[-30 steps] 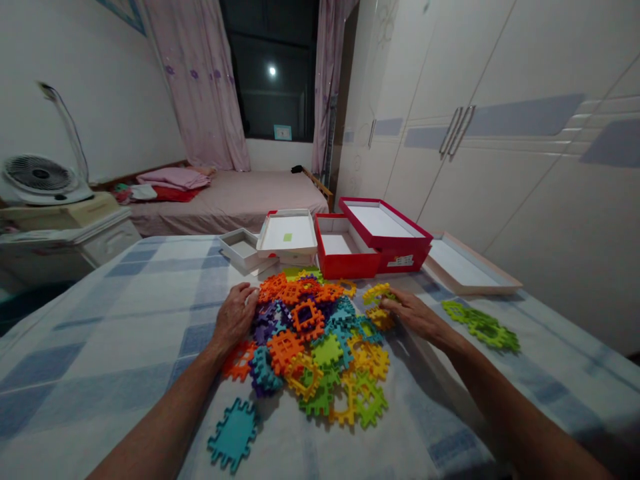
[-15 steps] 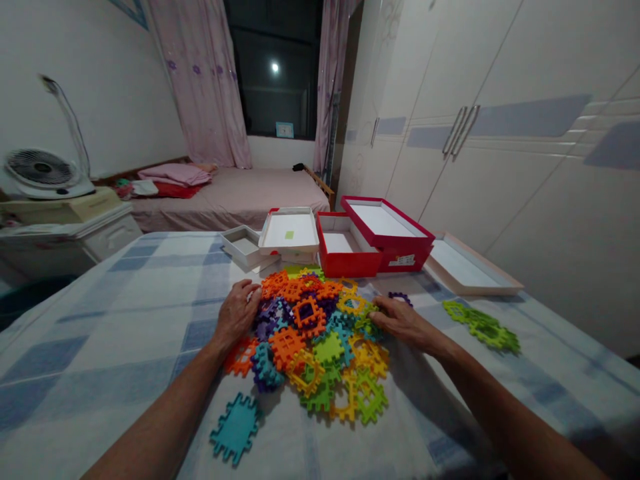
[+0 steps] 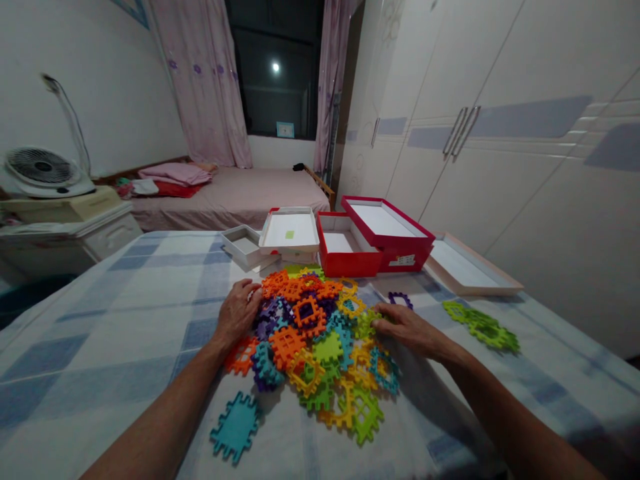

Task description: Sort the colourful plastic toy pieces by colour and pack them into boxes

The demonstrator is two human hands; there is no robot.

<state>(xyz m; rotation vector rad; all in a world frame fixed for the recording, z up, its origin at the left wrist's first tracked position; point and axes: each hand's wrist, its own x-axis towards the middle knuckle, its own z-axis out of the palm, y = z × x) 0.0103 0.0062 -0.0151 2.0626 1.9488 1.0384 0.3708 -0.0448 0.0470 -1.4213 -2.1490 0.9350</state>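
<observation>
A heap of notched plastic building pieces in orange, purple, teal, yellow and green lies on the cloth between my hands. My left hand [image 3: 240, 312] rests against the heap's left side, fingers loosely bent and apart, near a purple piece [image 3: 270, 319]. At the right side, my right hand [image 3: 407, 328] has its thumb and fingers closed on the edge of a yellow-green building piece [image 3: 367, 323]. Below that hand lie a teal frame piece [image 3: 385, 371] and a green window piece [image 3: 367, 415]. A solid teal piece [image 3: 235, 427] lies apart at the front left.
Behind the heap stand a red box [image 3: 350, 263], a crimson lid [image 3: 407, 235], a white box lid [image 3: 290, 230] and a small grey box [image 3: 243, 245]. A shallow tray [image 3: 473, 265], several green pieces [image 3: 483, 327] and a purple ring piece [image 3: 401, 298] lie to the right.
A teal frame piece now shows at the heap's right front. The green window piece has slid toward me. My right hand shifted slightly, uncovering more of the purple ring; my left hand stayed put.
</observation>
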